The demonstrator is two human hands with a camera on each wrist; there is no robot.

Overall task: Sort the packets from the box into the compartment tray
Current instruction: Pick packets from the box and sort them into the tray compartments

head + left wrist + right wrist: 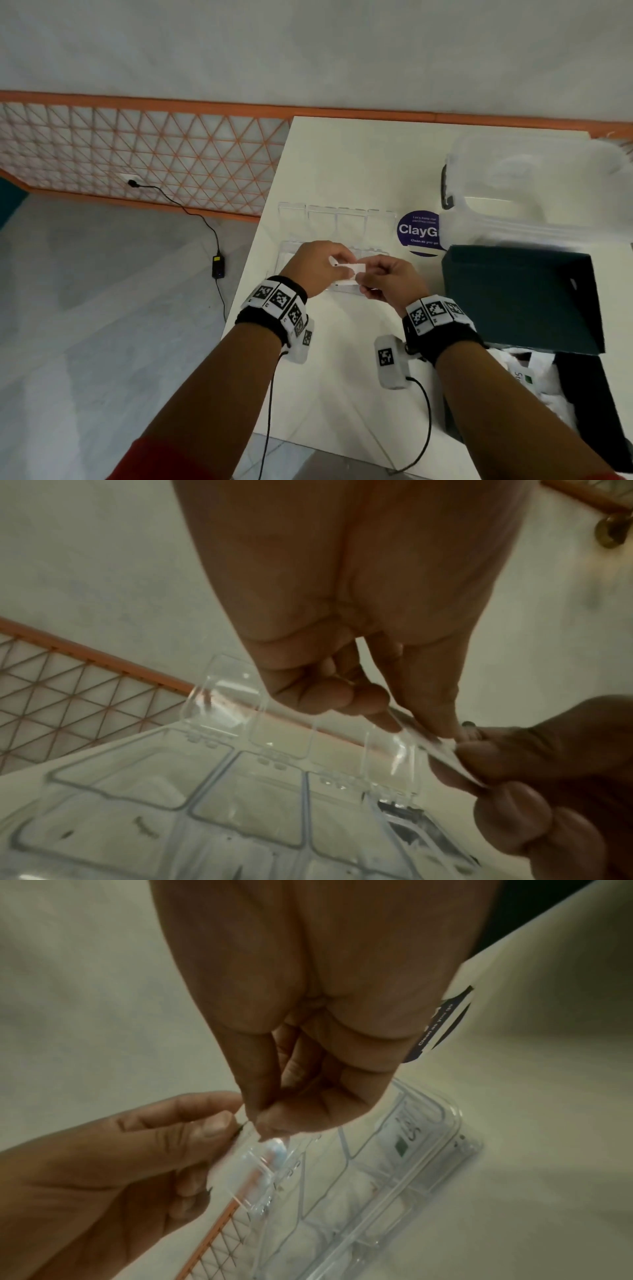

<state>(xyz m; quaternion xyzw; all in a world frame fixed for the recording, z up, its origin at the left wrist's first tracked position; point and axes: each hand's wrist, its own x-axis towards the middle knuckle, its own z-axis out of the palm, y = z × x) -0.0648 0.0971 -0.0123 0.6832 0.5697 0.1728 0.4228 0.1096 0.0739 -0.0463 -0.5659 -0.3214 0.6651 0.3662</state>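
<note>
Nearby, a round sticker reads "ClayG", "Clean as you go".

Reading off the round dark purple sticker on the white table, right of the clear tray: big white letters "ClayG", the rest cut off by the clear tub in front. Below that, small print, probably "Clean as you go"; the right wrist view backs that up. The line above is too blurred. Near right, a white packet in the box shows "S" by a green square.
</note>
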